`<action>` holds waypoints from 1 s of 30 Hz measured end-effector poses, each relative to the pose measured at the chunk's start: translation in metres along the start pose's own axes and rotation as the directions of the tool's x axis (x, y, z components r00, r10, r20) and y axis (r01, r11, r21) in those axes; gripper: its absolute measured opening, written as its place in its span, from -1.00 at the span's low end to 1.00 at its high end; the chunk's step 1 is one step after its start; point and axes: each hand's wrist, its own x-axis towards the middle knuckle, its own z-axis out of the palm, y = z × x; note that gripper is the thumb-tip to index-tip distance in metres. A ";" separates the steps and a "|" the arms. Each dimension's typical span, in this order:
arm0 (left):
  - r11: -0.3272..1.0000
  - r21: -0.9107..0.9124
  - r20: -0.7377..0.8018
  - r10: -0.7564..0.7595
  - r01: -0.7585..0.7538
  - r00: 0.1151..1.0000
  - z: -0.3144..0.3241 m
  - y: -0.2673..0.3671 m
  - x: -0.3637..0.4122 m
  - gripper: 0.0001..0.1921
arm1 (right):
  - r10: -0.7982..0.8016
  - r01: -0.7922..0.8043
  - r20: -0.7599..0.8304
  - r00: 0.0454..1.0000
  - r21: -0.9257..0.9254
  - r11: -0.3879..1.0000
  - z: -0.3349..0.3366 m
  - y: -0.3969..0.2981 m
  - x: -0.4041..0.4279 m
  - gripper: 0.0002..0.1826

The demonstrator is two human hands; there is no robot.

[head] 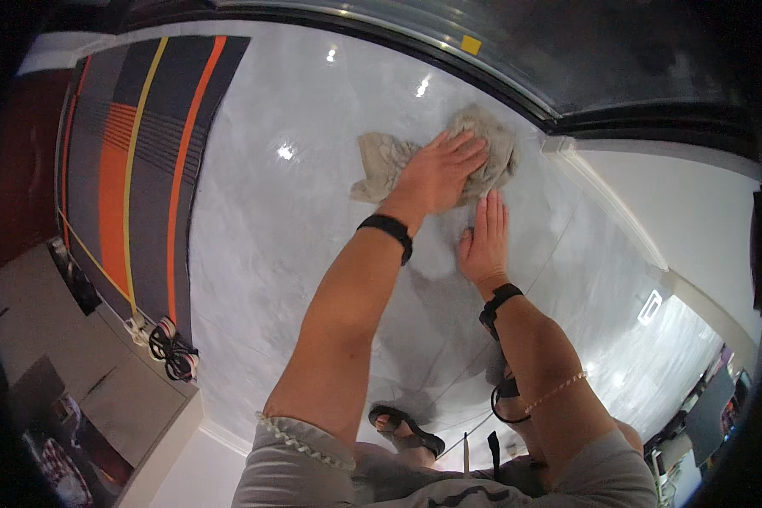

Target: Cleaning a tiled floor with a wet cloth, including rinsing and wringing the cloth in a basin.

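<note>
A crumpled beige-grey cloth [486,127] lies on the glossy grey floor [273,254], one end bunched up and the other spreading to the left. My left hand [441,174] presses flat on top of this cloth, palm down, its fingers over the bunched part. Just below the cloth's lower edge, my right hand [486,238] rests flat on the floor with its fingers straight and close together. Its fingertips come right up to the cloth; whether they touch it is unclear. Nothing shows in the right hand. A black band circles each wrist.
A dark rug with orange and yellow stripes [155,127] lies at left, shoes [171,349] at its lower end. A black door-track edge [381,44] curves across the top. White wall trim [616,203] runs along the right. A sandalled foot [406,432] stands near my body.
</note>
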 end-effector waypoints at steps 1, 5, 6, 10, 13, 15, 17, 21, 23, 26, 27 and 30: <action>0.998 -0.061 0.046 0.010 -0.007 0.999 -0.003 0.006 -0.016 -0.37 | -0.022 0.022 -0.036 0.999 -0.004 1.000 -0.001 -0.003 -0.003 -0.27; 0.972 -0.202 0.113 -0.096 0.117 0.989 -0.014 0.037 -0.121 -0.38 | -0.019 0.019 0.013 1.000 -0.012 1.000 -0.009 -0.005 -0.007 -0.28; 0.960 -0.219 0.149 -0.141 0.172 0.979 -0.013 0.048 -0.157 -0.39 | -0.006 0.006 0.007 1.000 -0.022 1.000 -0.008 -0.009 -0.006 -0.29; 0.885 -0.181 0.164 -0.404 0.430 0.900 0.009 0.106 -0.323 -0.47 | 0.040 -0.037 0.034 0.999 -0.085 0.996 -0.018 -0.012 0.000 -0.30; 0.676 -0.124 -0.005 -0.732 0.726 0.681 0.040 0.150 -0.446 -0.48 | 0.060 -0.044 0.094 0.994 -0.157 0.987 -0.024 -0.011 0.004 -0.31; 0.361 -0.335 -0.235 -0.927 0.871 0.294 0.060 0.167 -0.520 -0.45 | 0.040 -0.028 0.076 0.996 -0.155 0.988 -0.018 -0.026 0.005 -0.31; 0.127 -0.512 -0.278 -0.960 0.849 -0.024 0.079 0.170 -0.553 -0.42 | 0.008 0.003 0.066 0.998 -0.167 0.986 -0.013 -0.028 0.004 -0.31; -0.290 -0.549 -0.192 -0.869 0.784 -0.456 0.086 0.144 -0.549 -0.30 | 0.060 -0.058 0.052 0.997 -0.055 0.997 -0.009 -0.064 0.006 -0.33; -0.246 -0.555 -0.152 -0.909 0.794 -0.388 0.110 0.141 -0.467 -0.22 | -0.007 0.000 0.057 0.998 0.114 0.993 -0.001 -0.085 -0.014 -0.37; -0.315 -0.949 0.312 -0.940 0.001 -0.134 0.072 0.196 -0.308 -0.21 | -0.363 0.281 0.142 0.921 0.403 0.871 0.006 -0.113 -0.091 -0.40; -0.432 -0.832 0.405 -0.902 -0.347 0.153 0.043 0.205 -0.296 -0.22 | -0.561 0.465 0.104 0.821 0.447 0.764 -0.001 -0.132 -0.108 -0.41; -0.233 -0.971 0.229 -0.971 -0.059 0.064 0.027 0.234 -0.315 -0.28 | -0.587 0.530 0.300 0.752 0.255 0.809 -0.005 -0.144 -0.142 -0.35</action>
